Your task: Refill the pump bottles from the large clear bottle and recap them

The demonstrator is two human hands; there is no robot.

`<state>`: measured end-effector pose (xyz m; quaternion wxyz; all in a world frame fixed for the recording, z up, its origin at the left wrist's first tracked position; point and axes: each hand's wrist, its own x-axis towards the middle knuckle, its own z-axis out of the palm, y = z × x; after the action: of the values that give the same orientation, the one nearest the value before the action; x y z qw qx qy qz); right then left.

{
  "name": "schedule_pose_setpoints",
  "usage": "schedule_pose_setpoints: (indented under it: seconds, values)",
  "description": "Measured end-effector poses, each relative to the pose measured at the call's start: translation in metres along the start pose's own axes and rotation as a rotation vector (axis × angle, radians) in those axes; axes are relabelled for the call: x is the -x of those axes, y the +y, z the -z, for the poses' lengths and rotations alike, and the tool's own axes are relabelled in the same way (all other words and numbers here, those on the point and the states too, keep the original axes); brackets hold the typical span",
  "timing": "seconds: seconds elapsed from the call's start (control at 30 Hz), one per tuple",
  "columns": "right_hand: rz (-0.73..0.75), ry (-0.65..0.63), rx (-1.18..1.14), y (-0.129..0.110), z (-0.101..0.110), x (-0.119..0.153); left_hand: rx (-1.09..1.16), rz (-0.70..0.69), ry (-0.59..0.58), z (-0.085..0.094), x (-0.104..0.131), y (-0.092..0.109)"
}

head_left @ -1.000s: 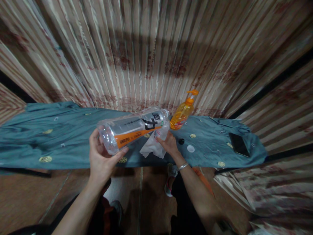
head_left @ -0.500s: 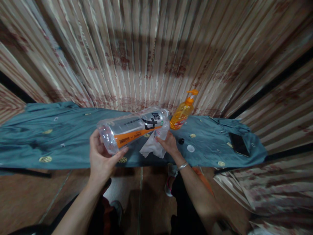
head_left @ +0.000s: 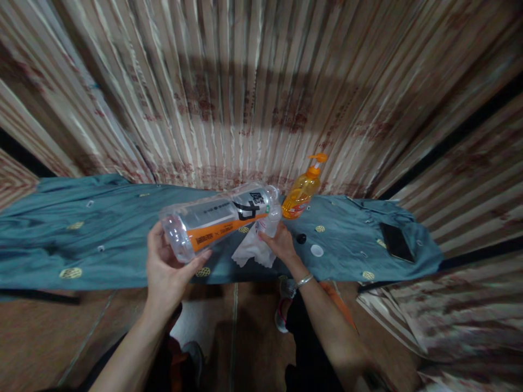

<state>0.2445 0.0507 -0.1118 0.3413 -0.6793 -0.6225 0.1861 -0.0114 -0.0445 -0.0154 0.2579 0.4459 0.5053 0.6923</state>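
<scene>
In the head view my left hand [head_left: 169, 258] is wrapped around the base of a large clear plastic bottle [head_left: 220, 215] with an orange, grey and black label. The bottle lies almost level, its neck end pointing right and slightly up. My right hand [head_left: 281, 243] grips a small clear plastic bottle [head_left: 273, 212] right by that neck; whether the two bottles touch, I cannot tell. Beneath the large bottle, a crumpled white tissue [head_left: 254, 251] spreads beside my right fingers and partly hides behind them.
An orange pump bottle [head_left: 302, 193] stands behind my right hand. A black cap [head_left: 301, 238] and a white round lid [head_left: 317, 250] lie to its right, with a black phone [head_left: 396, 242] farther along the teal cloth [head_left: 122, 234]. A pleated curtain [head_left: 245, 98] hangs behind.
The camera view has shifted slightly. Both hands keep their hold, and the large bottle stays tilted at nearly the same angle.
</scene>
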Motion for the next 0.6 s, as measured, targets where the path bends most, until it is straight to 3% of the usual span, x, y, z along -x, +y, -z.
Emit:
schedule_pose_setpoints:
  seconds: [0.6]
  values:
    - [0.016, 0.021, 0.0, 0.0018, -0.0021, -0.0016, -0.006, 0.03, 0.01, -0.0001, -0.0011, 0.0008]
